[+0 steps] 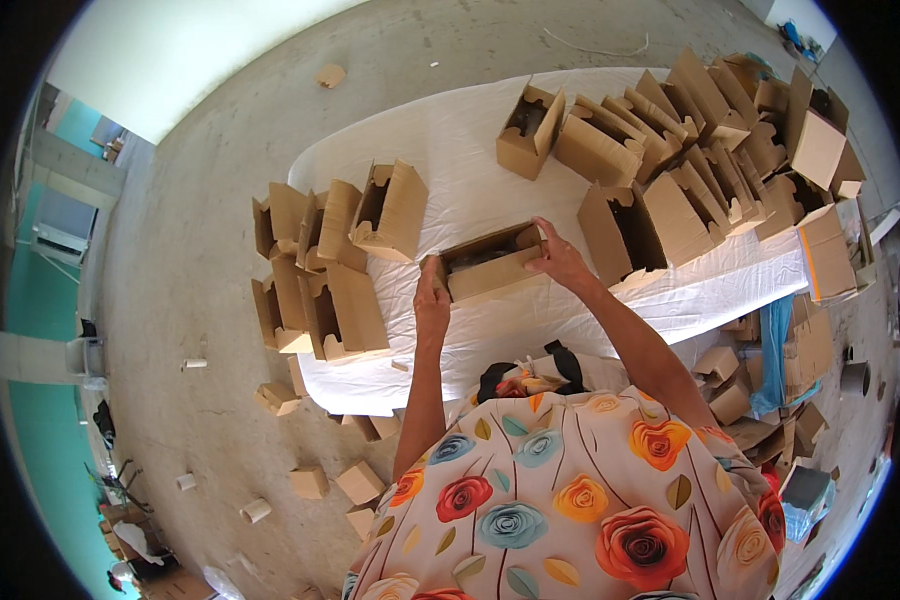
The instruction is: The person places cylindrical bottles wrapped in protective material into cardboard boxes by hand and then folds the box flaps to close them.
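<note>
An open brown cardboard box (pixel 490 268) lies lengthwise on the white-covered table (pixel 470 150), straight in front of me. My left hand (pixel 432 298) grips its left end, fingers on the flap. My right hand (pixel 560 258) holds its right end, thumb and fingers pinching the upper corner. The box's inside looks dark; I cannot tell what it contains. A cluster of finished open boxes (pixel 330 270) stands at the table's left end, close to my left hand.
Several more folded boxes (pixel 690 140) crowd the table's right side, one lone box (pixel 530 130) standing behind. Loose cardboard pieces (pixel 360 482) and small rolls (pixel 255 510) litter the concrete floor at left. Cartons and blue plastic (pixel 775 350) pile up at right.
</note>
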A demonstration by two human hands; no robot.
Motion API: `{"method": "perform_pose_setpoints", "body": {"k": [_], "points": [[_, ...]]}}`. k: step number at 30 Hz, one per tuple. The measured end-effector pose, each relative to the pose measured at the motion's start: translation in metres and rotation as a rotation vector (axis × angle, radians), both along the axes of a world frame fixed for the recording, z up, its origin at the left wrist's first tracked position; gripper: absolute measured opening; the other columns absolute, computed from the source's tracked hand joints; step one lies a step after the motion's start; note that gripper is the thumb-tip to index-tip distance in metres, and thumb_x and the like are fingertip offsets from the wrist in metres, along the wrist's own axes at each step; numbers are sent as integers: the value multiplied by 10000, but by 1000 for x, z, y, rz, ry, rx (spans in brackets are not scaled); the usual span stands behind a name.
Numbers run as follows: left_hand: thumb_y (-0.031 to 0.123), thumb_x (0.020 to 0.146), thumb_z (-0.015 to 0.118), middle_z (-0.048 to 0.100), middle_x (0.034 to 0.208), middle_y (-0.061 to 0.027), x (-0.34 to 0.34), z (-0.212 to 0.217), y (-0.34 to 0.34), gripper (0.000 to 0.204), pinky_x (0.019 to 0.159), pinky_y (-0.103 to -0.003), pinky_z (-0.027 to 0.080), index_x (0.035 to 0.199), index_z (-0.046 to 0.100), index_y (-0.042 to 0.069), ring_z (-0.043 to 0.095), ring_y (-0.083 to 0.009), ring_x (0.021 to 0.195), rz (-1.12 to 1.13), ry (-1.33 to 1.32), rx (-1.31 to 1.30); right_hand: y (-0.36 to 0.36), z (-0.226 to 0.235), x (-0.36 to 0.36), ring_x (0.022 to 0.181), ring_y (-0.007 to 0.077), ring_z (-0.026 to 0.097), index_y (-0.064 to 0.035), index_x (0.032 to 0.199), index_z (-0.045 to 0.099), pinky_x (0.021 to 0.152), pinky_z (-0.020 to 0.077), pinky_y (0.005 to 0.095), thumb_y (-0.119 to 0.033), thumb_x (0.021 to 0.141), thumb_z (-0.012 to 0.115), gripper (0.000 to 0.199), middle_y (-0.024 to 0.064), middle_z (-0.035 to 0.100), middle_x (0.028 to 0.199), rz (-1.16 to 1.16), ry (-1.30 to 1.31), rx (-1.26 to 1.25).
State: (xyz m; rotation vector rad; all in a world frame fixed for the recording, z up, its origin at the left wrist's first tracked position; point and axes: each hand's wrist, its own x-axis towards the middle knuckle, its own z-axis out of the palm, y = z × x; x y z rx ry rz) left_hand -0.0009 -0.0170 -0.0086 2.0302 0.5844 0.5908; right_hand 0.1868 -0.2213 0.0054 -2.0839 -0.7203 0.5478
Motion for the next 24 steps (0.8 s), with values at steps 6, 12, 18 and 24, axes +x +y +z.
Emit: {"method": "perform_pose_setpoints", "body": {"k": [6,12,18,24], "points": [[-84,777,448,483,1320,-232,-1,7,-4,728,978,-419,421,1452,228,75,492,-399,1186,66,91,-71,3,7,-10,863,309,622,-193,1260,480,783,482,415,-243,696,758,631,107,641,869,-42,-118,-69],[-68,777,494,488,1282,-269,-1,6,-17,783,894,-431,468,1465,158,93,538,-410,1121,120,44,82,1,-2,-12,957,317,620,-161,1241,500,830,483,416,-183,723,738,571,139,652,1033,-43,-159,-13],[-54,796,531,564,1204,-226,-4,-1,-13,600,819,-398,496,1364,385,69,609,-373,1009,119,29,-32,-12,6,-8,1010,313,617,-172,1395,369,877,473,354,-159,732,731,756,171,596,1203,72,116,127],[-78,755,573,589,1214,-126,-9,2,-17,577,680,-293,506,1308,488,62,591,-190,744,11,-58,-37,-13,15,-8,1173,332,530,-194,1496,93,961,417,345,-133,714,738,1016,171,495,1349,97,48,35]]}}
